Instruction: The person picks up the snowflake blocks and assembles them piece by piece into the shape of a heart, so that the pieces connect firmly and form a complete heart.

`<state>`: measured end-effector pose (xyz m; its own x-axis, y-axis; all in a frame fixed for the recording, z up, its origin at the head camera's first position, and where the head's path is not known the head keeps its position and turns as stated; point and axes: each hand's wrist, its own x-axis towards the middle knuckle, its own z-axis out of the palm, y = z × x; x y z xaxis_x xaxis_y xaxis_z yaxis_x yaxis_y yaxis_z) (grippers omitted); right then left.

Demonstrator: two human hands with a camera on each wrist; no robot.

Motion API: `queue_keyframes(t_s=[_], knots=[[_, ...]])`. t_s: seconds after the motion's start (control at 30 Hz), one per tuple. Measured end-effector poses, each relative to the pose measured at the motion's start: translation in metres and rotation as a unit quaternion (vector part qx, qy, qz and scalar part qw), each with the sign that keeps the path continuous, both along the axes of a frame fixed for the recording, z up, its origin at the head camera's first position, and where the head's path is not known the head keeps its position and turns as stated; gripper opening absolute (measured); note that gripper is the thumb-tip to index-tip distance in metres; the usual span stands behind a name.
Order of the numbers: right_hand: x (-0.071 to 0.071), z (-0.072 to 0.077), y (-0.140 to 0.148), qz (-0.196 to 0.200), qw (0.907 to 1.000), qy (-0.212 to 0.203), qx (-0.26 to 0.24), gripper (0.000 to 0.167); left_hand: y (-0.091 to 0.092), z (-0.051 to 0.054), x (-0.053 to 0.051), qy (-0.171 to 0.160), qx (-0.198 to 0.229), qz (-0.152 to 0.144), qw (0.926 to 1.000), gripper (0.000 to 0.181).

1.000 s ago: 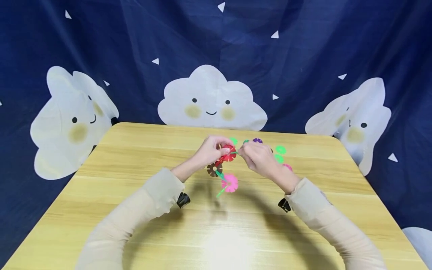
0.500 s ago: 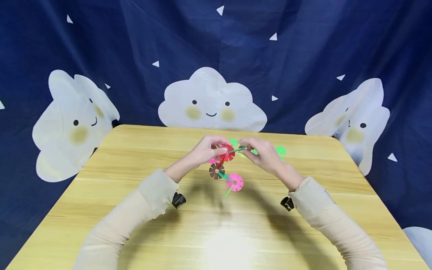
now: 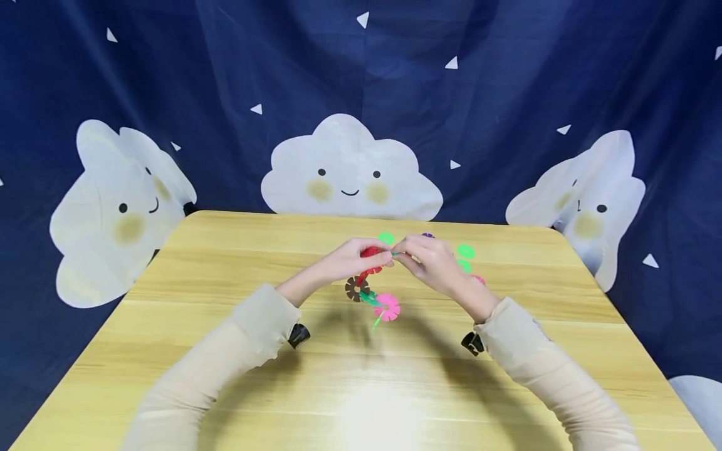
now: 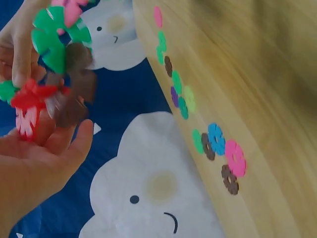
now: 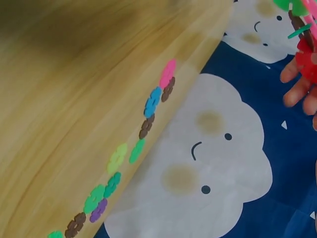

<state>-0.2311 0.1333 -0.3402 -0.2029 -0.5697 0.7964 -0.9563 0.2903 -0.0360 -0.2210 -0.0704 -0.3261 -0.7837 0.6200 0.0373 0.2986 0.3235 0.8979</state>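
Head view: left grip (image 3: 355,258) pinching red disc (image 3: 370,252); right grip (image 3: 431,258) just beside it, pinching green disc (image 3: 395,254). Brown disc (image 3: 357,289) and pink disc (image 3: 387,307), part of chain, below left grip.
Left wrist view: red disc at left grip; blue disc (image 4: 216,130) on surface (image 4: 277,163), well apart from left grip.
Right wrist view: red disc at left grip; right grip's hold not readable.
Advice: steady red disc, align slots, push green disc squarely; sideways force might loosen chain.
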Motion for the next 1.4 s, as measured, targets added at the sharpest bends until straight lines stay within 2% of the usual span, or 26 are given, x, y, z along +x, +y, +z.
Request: queue_keyframes(t_s=[0.1, 0.2, 0.27, 0.33, 0.4, 0.43, 0.5, 0.57, 0.63, 0.7, 0.87, 0.93, 1.03, 1.17, 1.23, 1.33, 1.4], knots=[[0.000, -0.003, -0.003, 0.004, 0.9999, -0.008, -0.008, 0.006, 0.003, -0.003, 0.000, -0.011, 0.013, 0.013, 0.9998, 0.034], [-0.005, -0.007, -0.001, -0.001, 0.9990, -0.043, -0.010, 0.014, 0.002, -0.005, -0.001, -0.019, 0.021, 0.031, 0.9991, 0.033], [-0.013, -0.014, 0.005, -0.030, 0.9970, -0.072, 0.007, 0.020, 0.000, -0.004, -0.001, -0.027, 0.023, 0.039, 0.9986, 0.035], [-0.022, -0.022, 0.013, -0.081, 0.9889, -0.113, 0.051, 0.021, -0.001, -0.003, -0.001, -0.035, 0.024, 0.047, 0.9980, 0.037], [-0.032, -0.034, 0.021, -0.133, 0.9689, -0.166, 0.126, 0.023, -0.003, -0.002, -0.001, -0.044, 0.023, 0.056, 0.9972, 0.038], [-0.036, -0.040, 0.024, -0.154, 0.9542, -0.195, 0.167, 0.025, -0.003, -0.002, -0.001, -0.049, 0.022, 0.059, 0.9968, 0.039], [-0.042, -0.053, 0.029, -0.182, 0.9193, -0.251, 0.243, 0.032, -0.004, -0.002, -0.002, -0.053, 0.016, 0.063, 0.9965, 0.038], [-0.047, -0.065, 0.032, -0.186, 0.8922, -0.287, 0.295, 0.038, -0.004, -0.003, -0.002, -0.056, 0.010, 0.067, 0.9962, 0.038], [-0.051, -0.074, 0.033, -0.185, 0.8754, -0.309, 0.322, 0.043, -0.004, -0.004, -0.001, -0.056, 0.005, 0.067, 0.9961, 0.039], [-0.052, -0.080, 0.032, -0.180, 0.8661, -0.324, 0.335, 0.038, -0.003, -0.005, -0.002, -0.058, 0.002, 0.069, 0.9959, 0.041], [-0.050, -0.084, 0.031, -0.193, 0.8517, -0.356, 0.332, 0.034, 0.000, -0.007, -0.003, -0.061, 0.000, 0.070, 0.9957, 0.042], [-0.048, -0.084, 0.031, -0.213, 0.8469, -0.357, 0.332, 0.044, 0.000, -0.007, -0.003, -0.060, -0.002, 0.075, 0.9954, 0.041], [-0.048, -0.086, 0.031, -0.246, 0.8337, -0.359, 0.340, 0.051, 0.001, -0.005, -0.003, -0.057, -0.006, 0.081, 0.9951, 0.042], [-0.048, -0.090, 0.033, -0.275, 0.8210, -0.368, 0.339, 0.044, 0.001, -0.003, -0.002, -0.049, -0.010, 0.072, 0.9962, 0.043], [-0.049, -0.091, 0.033, -0.283, 0.8210, -0.375, 0.325, 0.038, 0.001, -0.003, -0.001, -0.045, -0.009, 0.065, 0.9968, 0.043], [-0.051, -0.091, 0.034, -0.279, 0.8278, -0.395, 0.285, 0.032, -0.001, -0.004, -0.002, -0.040, -0.008, 0.060, 0.9974, 0.042], [-0.053, -0.089, 0.034, -0.260, 0.8419, -0.401, 0.250, 0.026, -0.002, -0.004, -0.002, -0.032, -0.014, 0.063, 0.9974, 0.043]])
